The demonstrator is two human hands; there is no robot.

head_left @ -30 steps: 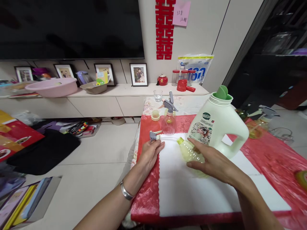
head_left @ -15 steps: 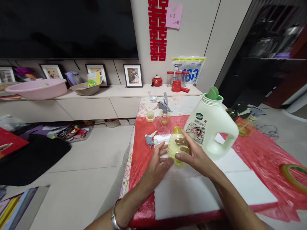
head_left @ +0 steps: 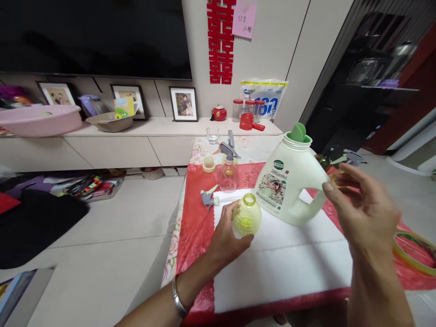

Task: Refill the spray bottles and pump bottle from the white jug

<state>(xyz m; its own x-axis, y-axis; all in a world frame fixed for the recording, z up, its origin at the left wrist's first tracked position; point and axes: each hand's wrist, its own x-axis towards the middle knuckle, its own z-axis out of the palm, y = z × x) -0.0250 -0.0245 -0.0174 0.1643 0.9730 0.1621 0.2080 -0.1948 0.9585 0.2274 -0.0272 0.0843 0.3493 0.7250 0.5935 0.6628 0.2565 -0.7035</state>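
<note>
My left hand (head_left: pixel 227 231) is wrapped round a yellow see-through spray bottle body (head_left: pixel 248 218), its open neck tilted toward me. Raised at the right, my right hand (head_left: pixel 363 204) has its fingers apart and holds nothing; it is close to the handle of a pale green detergent jug (head_left: pixel 289 177). The jug stands upright on the white cloth (head_left: pixel 272 272), a green scoop-like piece (head_left: pixel 298 132) in its mouth. Left of the yellow bottle lies a grey spray head (head_left: pixel 208 199) with its thin tube. Behind it stands a clear pinkish spray bottle (head_left: pixel 227 176).
A pale cap (head_left: pixel 209 164), more grey spray heads (head_left: pixel 229 147) and a glass (head_left: pixel 213 135) are toward the table's back. A roll of tape (head_left: pixel 416 252) lies at the right on red plastic sheeting (head_left: pixel 197 231). Behind is a low cabinet (head_left: pixel 129 152) with framed photos.
My right hand has let go of the yellow bottle and moved right, toward the jug's handle. My left hand has closed round the bottle, which now tips toward me.
</note>
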